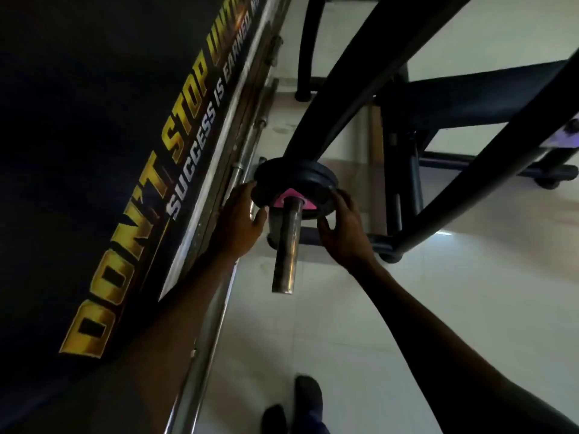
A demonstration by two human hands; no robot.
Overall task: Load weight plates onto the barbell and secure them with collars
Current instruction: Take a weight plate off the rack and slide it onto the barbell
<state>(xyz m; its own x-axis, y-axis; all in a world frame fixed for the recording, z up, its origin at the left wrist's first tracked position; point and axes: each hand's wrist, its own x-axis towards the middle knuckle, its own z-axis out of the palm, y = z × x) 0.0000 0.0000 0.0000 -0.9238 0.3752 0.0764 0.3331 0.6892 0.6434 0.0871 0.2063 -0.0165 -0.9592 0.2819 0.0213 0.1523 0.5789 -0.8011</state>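
- Where the dark banner (94, 151) fills the left half: gold and white lettering across it, a steel-framed edge running from near to far along its right side.
- Pale tiled floor (407, 324) across the right and near part, catching window light.
- Black bench frame (360, 73) crossing the far right in thick slanted tubes, with a black padded bench (485, 95) behind them.
- Steel rail (206, 339) along the foot of the banner, running near to far.
- Black weight plates (310, 180) stacked on the barbell at mid-scene, a pink label (289, 195) around the hole of the nearest one.
- Barbell sleeve (286, 245), bare grey metal, poking out from the plates toward the viewer.
- Left hand (241, 220) on the left rim of the nearest plate, fingers curled over the edge, thumb spread toward the sleeve.
- Right hand (344, 230) on the right rim, fingers hooked over the edge, thumb reaching in underneath.
- Hands apart, one on each side of the plate, sleeve between them.
- Two dark shoes (307, 399) on the tiles at the near edge.
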